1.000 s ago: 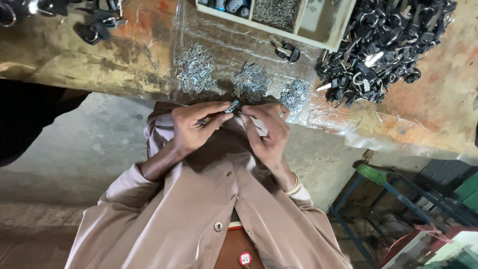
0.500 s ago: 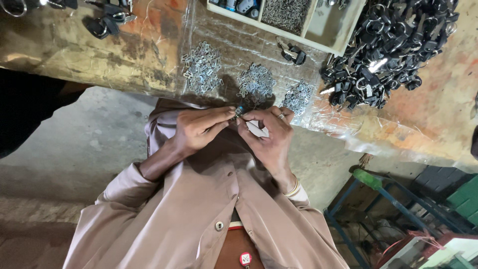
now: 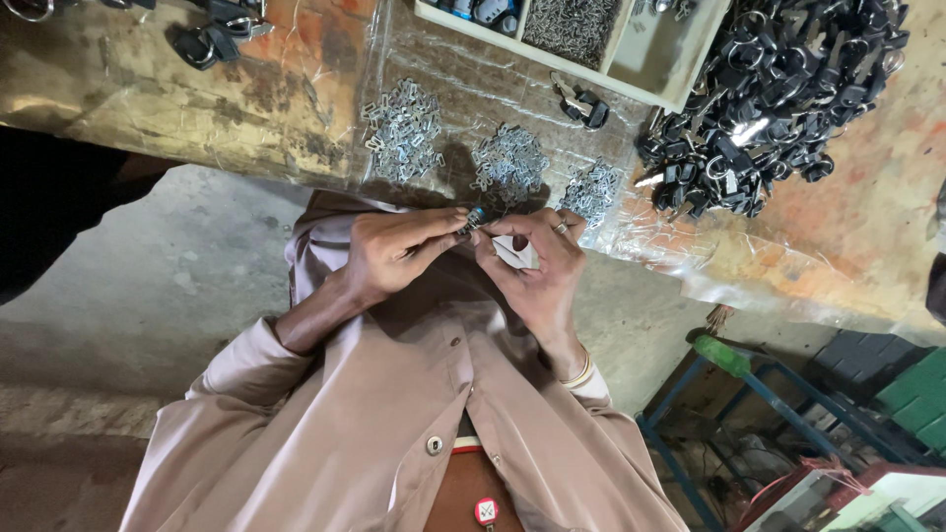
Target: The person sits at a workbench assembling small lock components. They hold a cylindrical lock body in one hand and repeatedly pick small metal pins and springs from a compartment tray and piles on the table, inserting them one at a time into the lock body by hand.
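- Up close, the left hand (image 3: 394, 258) and the right hand (image 3: 537, 271) meet just in front of the person's chest, near the edge of the tabletop (image 3: 148, 89).
- Left hand: thumb and fingers pinched on a small dark part with a metal tip (image 3: 476, 216), held between both hands.
- Right hand: fingers curled around a small white piece (image 3: 516, 253), its fingertips touching the same dark part; a ring sits on one finger.
- Three heaps of small silvery metal clips (image 3: 507, 163) lie on clear plastic sheeting (image 3: 650, 232) just beyond the hands.
- A large pile of black straps with metal rings (image 3: 769, 94) lies to the right on the tabletop.
- A pale compartment tray (image 3: 641, 91) stands further back, one compartment filled with small metal pieces.
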Tool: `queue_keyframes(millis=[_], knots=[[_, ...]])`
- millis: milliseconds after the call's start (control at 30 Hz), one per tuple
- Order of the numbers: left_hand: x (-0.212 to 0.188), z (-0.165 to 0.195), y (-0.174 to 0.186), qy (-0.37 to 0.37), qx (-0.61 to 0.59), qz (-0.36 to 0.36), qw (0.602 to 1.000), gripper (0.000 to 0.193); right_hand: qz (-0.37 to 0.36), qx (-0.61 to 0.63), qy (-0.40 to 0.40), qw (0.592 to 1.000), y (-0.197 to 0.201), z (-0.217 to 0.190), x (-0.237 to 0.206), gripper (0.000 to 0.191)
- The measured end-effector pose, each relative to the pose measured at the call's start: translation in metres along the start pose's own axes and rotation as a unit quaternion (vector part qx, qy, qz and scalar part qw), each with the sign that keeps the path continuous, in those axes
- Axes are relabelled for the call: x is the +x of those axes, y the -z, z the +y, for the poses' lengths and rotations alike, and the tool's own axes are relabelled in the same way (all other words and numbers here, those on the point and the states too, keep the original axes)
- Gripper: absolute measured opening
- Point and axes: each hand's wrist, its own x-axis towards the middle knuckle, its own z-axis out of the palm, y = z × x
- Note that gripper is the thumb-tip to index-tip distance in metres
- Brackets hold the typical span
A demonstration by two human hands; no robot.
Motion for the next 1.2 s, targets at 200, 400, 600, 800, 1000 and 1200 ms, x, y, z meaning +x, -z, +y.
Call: queue_keyframes(millis=[200, 400, 600, 800, 1000, 1200], knots=[[0.000, -0.004, 0.002, -0.081, 0.022, 0.000, 0.996, 0.023, -0.017, 0.001, 0.003, 1.000, 0.003, -0.002, 0.003, 0.025], [-0.001, -0.004, 0.004, -0.093, 0.044, -0.016, 0.995, 0.026, -0.024, -0.030, 0.001, 0.999, 0.004, -0.006, 0.003, 0.026], [-0.001, -0.003, 0.000, -0.075, 0.024, -0.005, 0.997, 0.023, -0.025, -0.006, 0.002, 1.000, 0.006, -0.004, 0.005, 0.024], [0.000, -0.003, 0.010, -0.048, 0.009, 0.018, 0.999, 0.020, -0.047, -0.069, 0.060, 0.995, 0.004, -0.004, 0.013, 0.025], [-0.001, 0.000, 0.026, -0.014, -0.021, 0.061, 0.998, 0.022, -0.016, -0.200, 0.172, 0.964, -0.009, 0.006, 0.009, 0.032], [0.001, 0.000, 0.015, 0.069, -0.085, 0.051, 0.993, 0.023, 0.005, -0.087, 0.163, 0.983, -0.005, 0.022, -0.004, 0.025]])
